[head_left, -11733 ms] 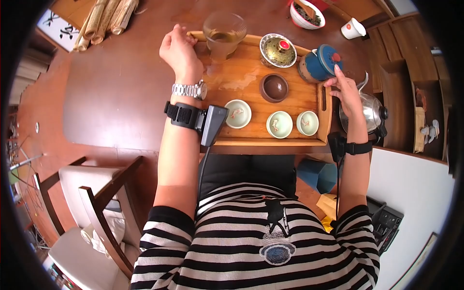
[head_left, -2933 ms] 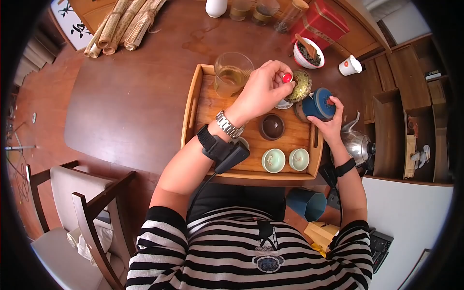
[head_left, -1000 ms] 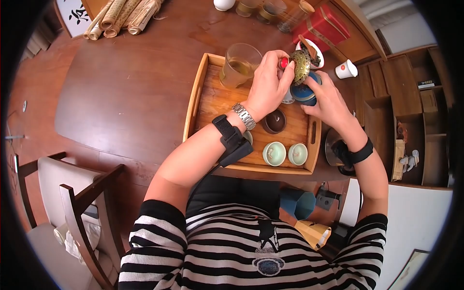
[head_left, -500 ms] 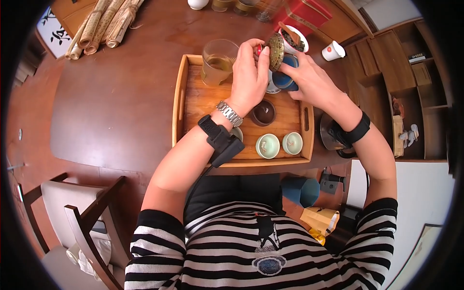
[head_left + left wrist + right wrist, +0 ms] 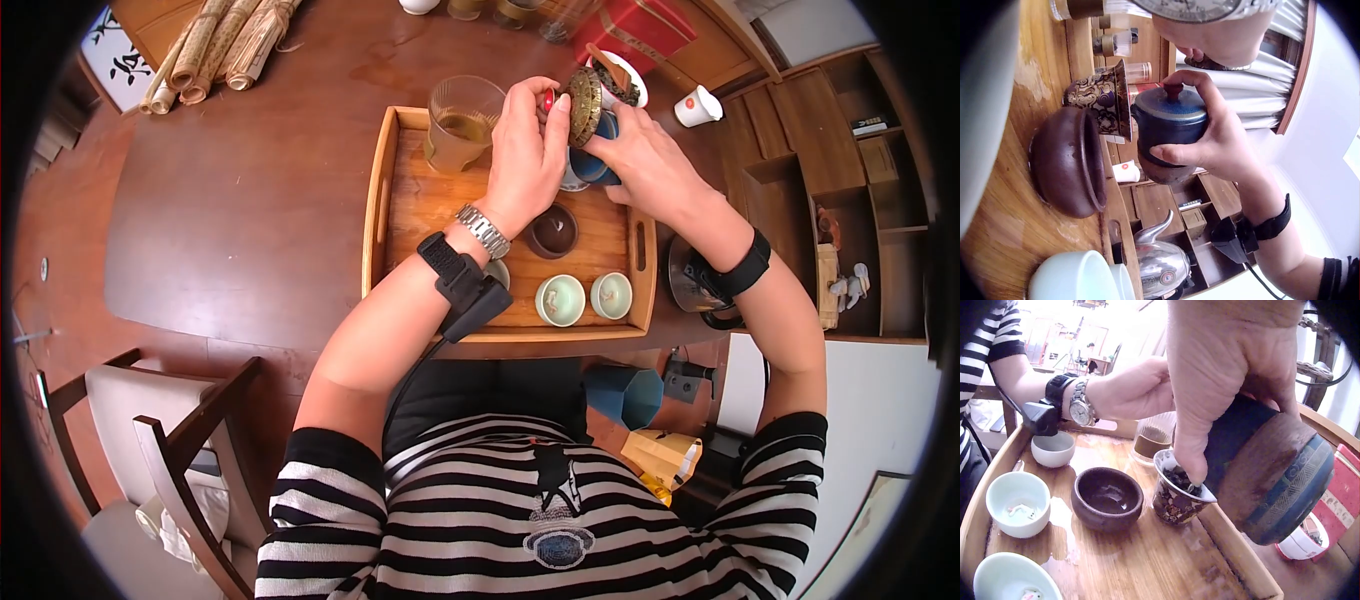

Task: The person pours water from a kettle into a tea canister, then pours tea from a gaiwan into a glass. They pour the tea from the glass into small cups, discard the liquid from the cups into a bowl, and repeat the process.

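Pinched by its red knob, the patterned lid (image 5: 585,105) stands on edge in my left hand (image 5: 525,155), beside the blue pot (image 5: 597,165). My right hand (image 5: 650,165) grips that pot. The left wrist view shows a finger at the knob of the pot's lid (image 5: 1172,103) and the thumb on its side. The patterned bowl (image 5: 1175,503) stands on the wooden tray (image 5: 1147,562) with dark leaves inside, and the tilted pot (image 5: 1260,472) is right beside and above it. No stream of liquid is visible.
On the tray are a brown bowl (image 5: 553,232), pale green cups (image 5: 560,300) and a glass pitcher (image 5: 460,130) of brownish liquid. A steel kettle (image 5: 690,275) stands right of the tray. Behind are a white bowl of leaves (image 5: 632,85), a paper cup (image 5: 698,107) and a red box (image 5: 640,30).
Since the earlier frames, my left hand has lifted the patterned lid and turned it on edge. My right hand has brought the blue pot left from the tray's right side. Little differs from half a second ago.
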Demonstrator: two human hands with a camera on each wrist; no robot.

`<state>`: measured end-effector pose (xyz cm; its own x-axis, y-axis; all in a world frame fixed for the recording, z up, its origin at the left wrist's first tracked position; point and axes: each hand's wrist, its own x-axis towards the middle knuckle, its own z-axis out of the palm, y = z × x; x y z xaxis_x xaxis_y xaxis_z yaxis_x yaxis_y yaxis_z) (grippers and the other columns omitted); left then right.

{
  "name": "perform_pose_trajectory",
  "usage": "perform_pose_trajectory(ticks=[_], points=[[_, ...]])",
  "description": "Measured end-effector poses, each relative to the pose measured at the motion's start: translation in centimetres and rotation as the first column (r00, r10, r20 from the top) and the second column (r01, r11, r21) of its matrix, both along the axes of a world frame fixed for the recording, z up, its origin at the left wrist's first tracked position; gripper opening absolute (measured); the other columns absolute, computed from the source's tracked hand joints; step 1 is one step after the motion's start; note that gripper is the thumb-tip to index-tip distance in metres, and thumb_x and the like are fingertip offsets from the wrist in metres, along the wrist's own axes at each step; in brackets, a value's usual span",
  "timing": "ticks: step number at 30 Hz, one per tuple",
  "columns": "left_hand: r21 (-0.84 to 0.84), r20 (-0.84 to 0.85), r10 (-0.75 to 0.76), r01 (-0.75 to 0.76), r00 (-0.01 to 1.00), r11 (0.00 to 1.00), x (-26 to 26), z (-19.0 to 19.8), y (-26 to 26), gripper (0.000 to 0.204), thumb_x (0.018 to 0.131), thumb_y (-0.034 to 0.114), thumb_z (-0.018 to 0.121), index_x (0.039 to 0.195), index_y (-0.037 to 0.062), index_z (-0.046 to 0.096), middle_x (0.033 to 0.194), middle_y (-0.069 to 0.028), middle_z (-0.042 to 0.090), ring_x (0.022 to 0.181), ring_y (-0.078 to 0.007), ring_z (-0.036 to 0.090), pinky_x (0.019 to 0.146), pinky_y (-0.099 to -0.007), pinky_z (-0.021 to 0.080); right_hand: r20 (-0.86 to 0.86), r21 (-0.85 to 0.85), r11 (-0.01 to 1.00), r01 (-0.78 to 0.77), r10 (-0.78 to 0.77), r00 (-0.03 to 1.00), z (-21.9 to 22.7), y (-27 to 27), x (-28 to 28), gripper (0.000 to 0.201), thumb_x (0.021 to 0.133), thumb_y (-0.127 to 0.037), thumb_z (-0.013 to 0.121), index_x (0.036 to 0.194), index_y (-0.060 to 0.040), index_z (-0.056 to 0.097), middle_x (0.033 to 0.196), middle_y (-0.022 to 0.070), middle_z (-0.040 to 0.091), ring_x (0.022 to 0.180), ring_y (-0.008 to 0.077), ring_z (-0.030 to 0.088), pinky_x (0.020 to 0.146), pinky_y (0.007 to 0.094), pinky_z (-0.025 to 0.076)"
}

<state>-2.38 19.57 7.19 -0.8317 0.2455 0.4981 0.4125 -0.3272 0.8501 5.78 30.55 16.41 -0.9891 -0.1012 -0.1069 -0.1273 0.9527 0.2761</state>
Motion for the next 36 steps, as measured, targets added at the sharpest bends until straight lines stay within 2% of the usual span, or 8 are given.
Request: perform_pose_trajectory(ticks=[2,12,17,27,30,32,34,36], points=[[-0.007,-0.015,0.014,-0.014,1.000,1.000,0.0,-0.1,0.0,0.019,0.090,0.015,0.050,0.101,-0.0011,0.048,0.077,-0.0040,0.054,0.067,-0.0088,0.050,0.059,-0.0226,0.043,-0.030,0.040,0.998,-0.046,0.047,0.998,0.0,0.0,0.0,0.064,0.055,-0.002,0.070,0.113,-0.0194,0.051,0.103,0.0222,0.045,0.101,0.0383,0.048,0.082,0.0442,0.044],[0.002,-0.017,0.021,-0.021,1.000,1.000,-0.1,-0.1,0.0,0.018,0.089,0.014,0.051,0.101,-0.0003,0.049,0.077,-0.0039,0.053,0.067,-0.0088,0.051,0.058,-0.0231,0.044,-0.035,0.036,0.998,-0.054,0.056,0.998,0.1,-0.1,-0.1,0.064,0.054,-0.003,0.072,0.112,-0.0185,0.052,0.102,0.0216,0.046,0.100,0.0382,0.049,0.081,0.0439,0.044],[-0.002,-0.021,0.013,-0.013,1.000,1.000,0.0,-0.1,0.0,0.018,0.090,0.014,0.050,0.101,-0.0001,0.049,0.078,-0.0038,0.054,0.067,-0.0088,0.051,0.059,-0.0228,0.044,-0.047,-0.043,0.999,-0.017,0.015,0.999,0.2,0.4,0.1,0.065,0.055,-0.004,0.072,0.114,-0.0188,0.051,0.103,0.0218,0.046,0.099,0.0377,0.050,0.082,0.0427,0.045],[0.032,0.018,-0.006,0.006,1.000,0.999,-0.1,0.0,0.0,0.018,0.090,0.014,0.050,0.101,0.0000,0.049,0.079,-0.0032,0.054,0.067,-0.0077,0.051,0.058,-0.0214,0.044,-0.019,-0.069,0.997,0.033,-0.035,0.999,0.5,0.1,0.0,0.065,0.057,-0.006,0.072,0.116,-0.0204,0.048,0.105,0.0207,0.046,0.100,0.0379,0.049,0.083,0.0422,0.045],[0.048,0.040,-0.018,0.016,0.999,0.999,-0.2,0.1,0.0,0.018,0.090,0.014,0.050,0.101,0.0003,0.048,0.079,-0.0028,0.054,0.067,-0.0071,0.051,0.057,-0.0210,0.044,-0.072,-0.164,0.984,0.068,-0.081,0.994,0.8,0.5,0.2,0.062,0.059,-0.008,0.071,0.115,-0.0202,0.047,0.104,0.0197,0.047,0.100,0.0374,0.050,0.083,0.0416,0.045],[0.044,0.034,-0.002,0.000,0.999,0.999,-0.2,0.2,-0.1,0.018,0.090,0.014,0.049,0.101,0.0004,0.048,0.078,-0.0027,0.054,0.066,-0.0070,0.051,0.057,-0.0210,0.044,-0.024,-0.443,0.880,0.173,-0.204,0.979,1.2,0.9,0.7,0.060,0.060,-0.008,0.069,0.114,-0.0202,0.046,0.104,0.0189,0.048,0.100,0.0366,0.051,0.083,0.0404,0.045],[0.042,0.025,0.012,-0.013,1.000,0.999,-0.2,0.3,-0.1,0.017,0.090,0.013,0.049,0.102,0.0005,0.048,0.078,-0.0025,0.054,0.066,-0.0068,0.050,0.057,-0.0209,0.044,-0.060,-0.486,0.863,0.137,-0.189,0.980,0.9,1.8,1.3,0.061,0.059,-0.009,0.070,0.115,-0.0181,0.046,0.105,0.0169,0.050,0.096,0.0337,0.054,0.084,0.0378,0.045],[0.043,0.049,-0.003,0.001,0.999,0.999,-0.3,0.3,-0.2,0.017,0.090,0.013,0.049,0.102,0.0008,0.048,0.079,-0.0022,0.054,0.065,-0.0064,0.050,0.057,-0.0208,0.043,-0.110,-0.606,0.788,0.106,-0.215,0.971,0.7,2.5,1.8,0.061,0.059,-0.010,0.071,0.114,-0.0141,0.045,0.106,0.0130,0.052,0.097,0.0289,0.055,0.086,0.0341,0.044]])
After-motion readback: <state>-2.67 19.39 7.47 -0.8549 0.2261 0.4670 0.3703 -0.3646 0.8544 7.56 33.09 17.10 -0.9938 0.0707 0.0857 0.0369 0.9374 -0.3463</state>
